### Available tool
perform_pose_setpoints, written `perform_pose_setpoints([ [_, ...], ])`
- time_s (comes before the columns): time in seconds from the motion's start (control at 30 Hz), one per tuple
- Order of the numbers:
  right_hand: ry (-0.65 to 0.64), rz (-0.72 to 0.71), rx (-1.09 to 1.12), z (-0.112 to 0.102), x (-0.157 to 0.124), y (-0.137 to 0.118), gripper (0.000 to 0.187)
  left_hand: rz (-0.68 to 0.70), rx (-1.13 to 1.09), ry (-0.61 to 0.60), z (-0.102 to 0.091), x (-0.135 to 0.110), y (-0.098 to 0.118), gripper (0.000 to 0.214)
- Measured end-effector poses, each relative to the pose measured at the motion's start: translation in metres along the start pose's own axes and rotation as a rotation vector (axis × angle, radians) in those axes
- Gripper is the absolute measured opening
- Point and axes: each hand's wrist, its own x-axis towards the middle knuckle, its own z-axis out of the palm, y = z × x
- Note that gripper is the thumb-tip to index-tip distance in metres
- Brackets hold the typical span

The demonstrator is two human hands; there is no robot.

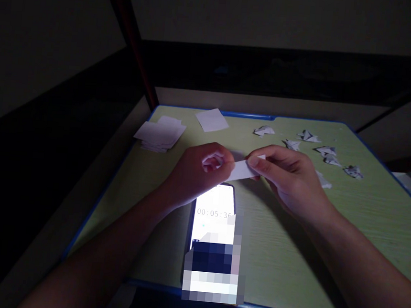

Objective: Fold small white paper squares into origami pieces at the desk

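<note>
Both hands hold one small folded strip of white paper [239, 170] just above the table. My left hand [198, 172] pinches its left end with curled fingers. My right hand [289, 178] pinches the right end between thumb and forefinger. Directly below the paper lies a phone [214, 212] with a lit screen that reads 00:05:36.
The green table has a blue rim [247, 115]. A stack of white paper squares [158, 134] lies at the back left, with a single sheet [212, 120] behind it. Several small folded paper pieces [326, 152] are scattered at the back right. The room around is dark.
</note>
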Motion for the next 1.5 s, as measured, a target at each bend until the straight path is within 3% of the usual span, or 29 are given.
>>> perform_pose_setpoints([
  [0.23,-0.068,-0.045,-0.070,0.007,-0.001,-0.007,0.006,0.055,0.056,-0.033,0.004,-0.005,0.002,0.002],
  [0.5,-0.104,-0.043,-0.094,0.008,-0.002,-0.007,0.006,-0.042,-0.008,-0.080,0.003,-0.006,0.003,0.003],
  [0.87,-0.153,0.019,-0.017,0.008,-0.003,-0.011,0.003,-0.041,-0.003,-0.142,-0.001,-0.007,0.009,0.003],
  [1.5,-0.131,0.037,-0.059,0.000,-0.002,-0.011,0.006,-0.116,-0.066,-0.160,-0.004,-0.005,0.010,0.003],
])
